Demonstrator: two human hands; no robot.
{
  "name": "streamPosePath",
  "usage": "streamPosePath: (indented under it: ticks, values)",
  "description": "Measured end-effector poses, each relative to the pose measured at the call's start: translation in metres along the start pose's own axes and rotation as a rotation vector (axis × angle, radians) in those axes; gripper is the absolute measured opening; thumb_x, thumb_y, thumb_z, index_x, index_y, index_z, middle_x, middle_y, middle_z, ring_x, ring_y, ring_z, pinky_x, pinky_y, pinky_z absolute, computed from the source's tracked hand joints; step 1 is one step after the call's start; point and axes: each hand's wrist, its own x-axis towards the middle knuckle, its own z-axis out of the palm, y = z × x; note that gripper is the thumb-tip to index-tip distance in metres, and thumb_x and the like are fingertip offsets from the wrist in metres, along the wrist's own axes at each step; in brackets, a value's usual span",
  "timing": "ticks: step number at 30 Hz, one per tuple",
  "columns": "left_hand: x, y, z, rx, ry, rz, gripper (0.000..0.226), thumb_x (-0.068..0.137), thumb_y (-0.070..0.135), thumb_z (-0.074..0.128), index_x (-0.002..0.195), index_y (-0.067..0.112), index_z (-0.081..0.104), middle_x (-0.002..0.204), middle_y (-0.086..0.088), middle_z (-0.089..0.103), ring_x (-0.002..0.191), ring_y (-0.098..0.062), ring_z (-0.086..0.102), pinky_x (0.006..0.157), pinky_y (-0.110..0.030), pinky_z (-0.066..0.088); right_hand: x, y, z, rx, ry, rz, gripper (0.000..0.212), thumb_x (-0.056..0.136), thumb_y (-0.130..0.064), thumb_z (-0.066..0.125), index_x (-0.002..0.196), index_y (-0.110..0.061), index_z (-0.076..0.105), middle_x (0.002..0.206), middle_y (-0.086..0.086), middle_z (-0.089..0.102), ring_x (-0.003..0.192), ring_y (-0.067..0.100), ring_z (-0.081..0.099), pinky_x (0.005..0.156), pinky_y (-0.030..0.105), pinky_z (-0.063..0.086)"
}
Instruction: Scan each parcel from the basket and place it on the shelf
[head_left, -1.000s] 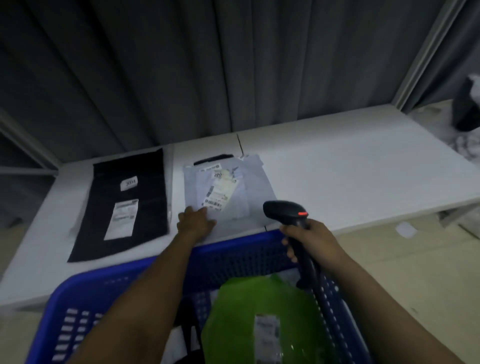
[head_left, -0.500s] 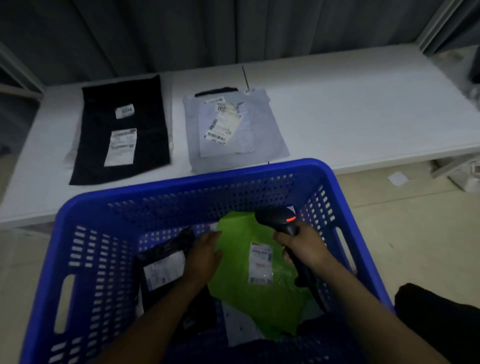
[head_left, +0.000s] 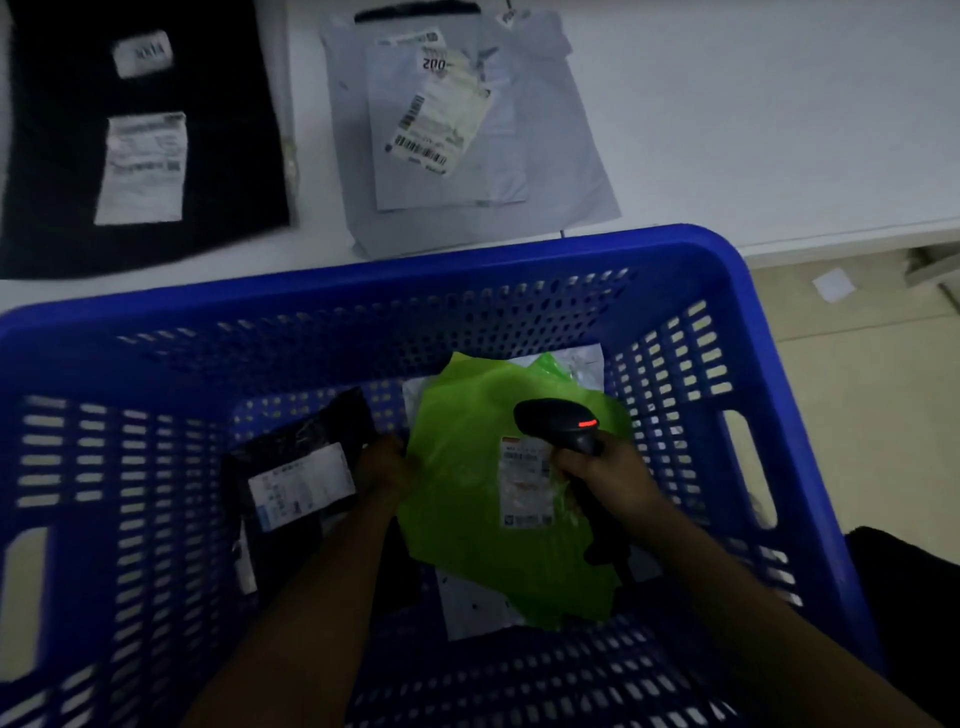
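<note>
Both my hands are down inside the blue perforated basket (head_left: 363, 306). A green parcel (head_left: 467, 499) with a white label lies in it, and my left hand (head_left: 387, 467) grips its left edge. My right hand (head_left: 605, 478) holds a black barcode scanner (head_left: 558, 423) with a red light, its head just above the green parcel's label. A black parcel (head_left: 296, 467) with a white label leans at the left inside the basket. A white parcel (head_left: 467, 608) shows beneath the green one.
On the white shelf (head_left: 753, 130) beyond the basket lie a black parcel (head_left: 67, 171) at the left and a grey parcel (head_left: 545, 156) with barcode labels beside it. Beige floor with a scrap of paper (head_left: 834, 284) shows at the right.
My left hand left the grey parcel on the shelf and went down into the basket to the green parcel's edge. My right hand brought the scanner down over the green parcel. My view tilted downward.
</note>
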Motion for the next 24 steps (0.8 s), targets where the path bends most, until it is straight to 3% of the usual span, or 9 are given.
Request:
streamPosePath:
  ticks: [2, 4, 5, 8, 10, 13, 19, 21, 24]
  values:
    - [-0.009, -0.002, 0.0, -0.015, 0.015, 0.029, 0.048, 0.07, 0.041, 0.041, 0.093, 0.005, 0.064, 0.1, -0.023, 0.063, 0.093, -0.037, 0.059, 0.074, -0.037, 0.044, -0.002, -0.001, 0.003, 0.006, -0.006, -0.004, 0.009, 0.088, -0.002, 0.064, 0.081, -0.006, 0.059, 0.061, 0.009, 0.059, 0.04, 0.019, 0.052, 0.042, 0.025, 0.041]
    - [-0.021, -0.001, -0.001, -0.124, 0.036, 0.092, 0.017, 0.082, 0.031, 0.05, 0.076, 0.016, 0.052, 0.08, -0.014, 0.057, 0.075, -0.03, 0.054, 0.068, -0.036, 0.036, -0.009, -0.006, 0.003, 0.012, -0.01, -0.018, 0.007, 0.088, -0.003, 0.063, 0.083, -0.006, 0.059, 0.062, 0.01, 0.058, 0.041, 0.019, 0.053, 0.044, 0.027, 0.042]
    - [-0.031, 0.001, -0.005, -0.194, 0.05, 0.131, 0.017, 0.088, 0.024, 0.053, 0.073, 0.022, 0.044, 0.074, -0.008, 0.052, 0.069, -0.026, 0.049, 0.068, -0.036, 0.034, -0.014, -0.009, 0.003, 0.022, -0.008, -0.029, 0.007, 0.088, -0.003, 0.063, 0.083, -0.006, 0.058, 0.062, 0.01, 0.058, 0.041, 0.019, 0.053, 0.044, 0.026, 0.042]
    - [-0.069, 0.012, -0.027, -0.272, 0.127, 0.286, 0.009, 0.086, 0.033, 0.046, 0.082, 0.025, 0.044, 0.077, -0.004, 0.053, 0.07, -0.018, 0.051, 0.064, -0.033, 0.038, -0.037, -0.024, 0.003, 0.062, -0.02, -0.089, 0.011, 0.089, -0.005, 0.063, 0.08, -0.006, 0.057, 0.062, 0.009, 0.058, 0.038, 0.015, 0.052, 0.042, 0.022, 0.042]
    - [-0.1, 0.025, -0.047, -0.329, 0.163, 0.375, 0.019, 0.091, 0.03, 0.044, 0.102, 0.018, 0.054, 0.09, 0.002, 0.061, 0.078, -0.009, 0.056, 0.064, -0.022, 0.041, -0.059, -0.034, 0.002, 0.086, -0.043, -0.145, 0.013, 0.089, -0.008, 0.066, 0.079, -0.007, 0.057, 0.06, 0.008, 0.059, 0.039, 0.016, 0.052, 0.043, 0.023, 0.043]
    - [-0.141, 0.048, -0.085, -0.354, 0.251, 0.46, 0.024, 0.098, 0.008, 0.048, 0.12, 0.009, 0.059, 0.105, 0.002, 0.061, 0.092, -0.013, 0.058, 0.068, -0.019, 0.04, -0.097, -0.049, -0.002, 0.075, -0.069, -0.244, 0.015, 0.087, -0.014, 0.071, 0.081, -0.007, 0.059, 0.05, 0.006, 0.057, 0.042, 0.018, 0.054, 0.046, 0.025, 0.044]
    - [-0.24, 0.083, -0.178, -0.28, 0.263, 0.636, 0.022, 0.088, 0.003, 0.057, 0.106, 0.014, 0.064, 0.091, 0.009, 0.065, 0.08, 0.007, 0.057, 0.069, -0.002, 0.039, -0.169, -0.078, -0.026, 0.116, 0.009, -0.505, 0.012, 0.08, -0.013, 0.077, 0.091, -0.012, 0.071, 0.074, -0.002, 0.071, 0.069, 0.012, 0.064, 0.072, 0.031, 0.051]
    - [-0.274, 0.089, -0.204, -0.252, 0.241, 0.698, 0.019, 0.082, 0.014, 0.056, 0.097, 0.023, 0.064, 0.082, 0.021, 0.067, 0.076, 0.014, 0.058, 0.072, -0.009, 0.042, -0.195, -0.093, -0.033, 0.111, -0.025, -0.607, 0.013, 0.082, -0.009, 0.074, 0.093, -0.015, 0.07, 0.069, -0.012, 0.07, 0.065, 0.0, 0.063, 0.065, 0.017, 0.049]
    - [-0.321, 0.098, -0.236, -0.249, 0.217, 0.745, 0.027, 0.091, 0.004, 0.058, 0.094, 0.03, 0.065, 0.077, 0.024, 0.07, 0.069, 0.01, 0.06, 0.068, -0.012, 0.045, -0.23, -0.114, -0.036, 0.102, -0.141, -0.716, 0.015, 0.085, -0.006, 0.071, 0.094, -0.018, 0.067, 0.071, -0.016, 0.069, 0.068, -0.003, 0.062, 0.062, 0.011, 0.046]
